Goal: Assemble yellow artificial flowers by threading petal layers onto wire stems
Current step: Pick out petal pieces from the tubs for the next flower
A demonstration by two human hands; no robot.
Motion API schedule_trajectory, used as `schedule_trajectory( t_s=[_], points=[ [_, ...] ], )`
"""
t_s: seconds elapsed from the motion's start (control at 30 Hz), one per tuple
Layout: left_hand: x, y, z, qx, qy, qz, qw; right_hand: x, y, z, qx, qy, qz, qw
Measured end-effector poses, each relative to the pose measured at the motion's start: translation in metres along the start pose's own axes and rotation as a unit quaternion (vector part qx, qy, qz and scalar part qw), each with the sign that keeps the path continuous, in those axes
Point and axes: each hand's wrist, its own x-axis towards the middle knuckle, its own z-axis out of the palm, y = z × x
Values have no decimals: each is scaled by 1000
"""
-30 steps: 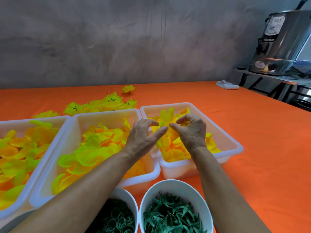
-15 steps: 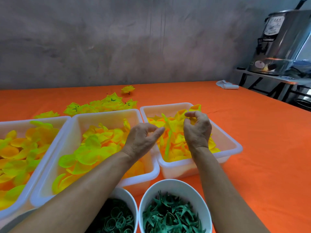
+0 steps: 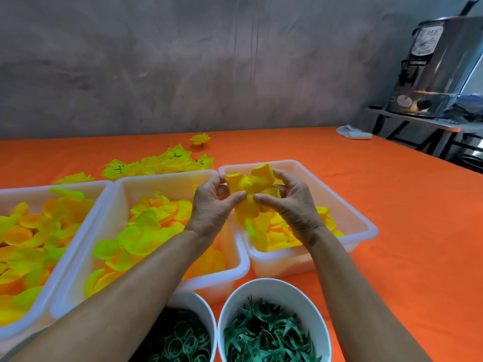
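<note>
Both hands, left hand (image 3: 213, 205) and right hand (image 3: 288, 202), fingers pinching one petal layer (image 3: 251, 185) above right bin (image 3: 360, 218); small pile of finished flowers (image 3: 167, 163) on tabletop (image 3: 392, 244), bins full, most left

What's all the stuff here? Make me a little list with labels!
hands: left hand and right hand both pinch a yellow petal piece
where: above the right tub
tubs: three white tubs of yellow petals
bowls: two white bowls, one with green rings, one with green star pieces
behind: finished flowers on the orange table
</note>
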Motion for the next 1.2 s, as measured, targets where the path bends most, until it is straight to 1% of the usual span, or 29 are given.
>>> schedule_trajectory(
  t_s=[0.1,0.17,0.27,0.4,0.5,0.57,0.6,0.63,0.7,0.73,0.77,0.83,0.93,1.0,1.13,1.2],
  points=[
    [4,-2,-3,-32,47,-23,998,1,1,0,11,-17,23,1000],
    [4,-3,-4,-42,55,-25,997,1,3,-2,21,-6,30,999],
    [4,-5,-3,-43,39,-26,998,1,3,-5,29,11,29,999],
    [3,-5,-1,-47,17,-28,998,1,-3,-9,2,-11,26,1000],
    [2,-4,2,-40,3,-18,999,3,-7,-10,-7,-13,19,1000],
    [1,-2,2,-18,0,-2,1000,2,-4,-8,-7,-1,16,1000],
    [0,-2,2,14,4,11,1000,1,-2,-6,-6,10,13,1000],
    [0,-1,2,61,19,29,997,0,0,-5,-8,21,6,1000],
    [0,-1,1,155,78,83,981,-1,2,-3,-26,31,-20,999],
    [0,0,0,172,106,110,973,-1,2,-2,-39,31,-33,998],
    [0,1,0,169,112,127,971,0,2,-2,-53,31,-44,997],
    [-2,2,1,145,71,126,979,0,2,-1,-76,20,-61,995],
    [-3,0,5,150,0,75,986,-2,2,3,-98,-25,-77,992],
    [-3,-2,6,144,-21,47,988,-2,3,4,-110,-43,-81,990],
    [-3,0,4,51,-62,3,997,-3,3,5,-120,-54,-76,988],
    [-3,2,3,17,-64,-18,998,-3,2,4,-112,-58,-61,990]
  ],
)
